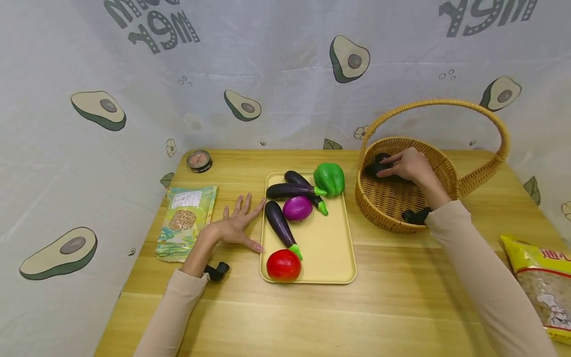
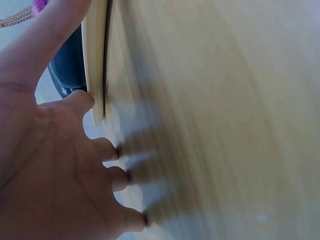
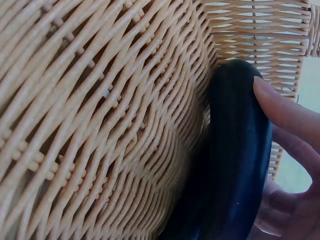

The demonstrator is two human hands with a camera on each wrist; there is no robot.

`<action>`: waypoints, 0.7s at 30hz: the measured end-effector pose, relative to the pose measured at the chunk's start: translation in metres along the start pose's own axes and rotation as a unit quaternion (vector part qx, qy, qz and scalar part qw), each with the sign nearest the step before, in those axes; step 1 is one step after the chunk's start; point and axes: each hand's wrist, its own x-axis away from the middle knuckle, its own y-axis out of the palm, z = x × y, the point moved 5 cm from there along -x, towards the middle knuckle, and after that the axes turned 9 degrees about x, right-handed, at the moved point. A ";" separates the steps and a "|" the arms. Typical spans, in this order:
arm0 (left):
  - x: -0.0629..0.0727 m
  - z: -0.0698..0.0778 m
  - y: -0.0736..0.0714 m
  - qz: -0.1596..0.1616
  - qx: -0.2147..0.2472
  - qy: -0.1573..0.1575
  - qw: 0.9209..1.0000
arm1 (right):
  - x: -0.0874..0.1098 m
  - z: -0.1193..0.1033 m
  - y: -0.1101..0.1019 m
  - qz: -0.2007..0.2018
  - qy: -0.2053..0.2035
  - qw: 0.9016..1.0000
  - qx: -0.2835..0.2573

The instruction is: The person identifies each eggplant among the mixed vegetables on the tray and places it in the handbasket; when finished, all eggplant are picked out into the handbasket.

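Note:
My right hand reaches inside the wicker basket and grips a dark eggplant, thumb on one side and fingers on the other. A second dark rounded shape lies just behind it in the head view; its kind cannot be told. With fingers spread, my left hand rests on the table at the left edge of the yellow tray, index finger and thumb against the rim. On the tray are several eggplants, a purple onion, a green bell pepper and a red tomato-like thing.
Left of my left hand lie a patterned packet and a small round tin. A yellow bag sits at the right table edge. The tall basket handle arches above my right hand. An avocado-print cloth hangs behind the table.

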 end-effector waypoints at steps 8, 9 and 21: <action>0.000 0.000 0.000 -0.001 0.000 -0.003 1.000 | 0.002 0.000 0.000 -0.014 0.013 1.000 0.000; 0.000 0.000 0.000 -0.001 0.000 -0.004 1.000 | 0.002 0.000 0.000 -0.016 0.014 1.000 -0.003; 0.001 0.001 -0.001 0.000 0.000 -0.004 1.000 | 0.004 0.001 0.001 -0.040 -0.008 0.998 -0.056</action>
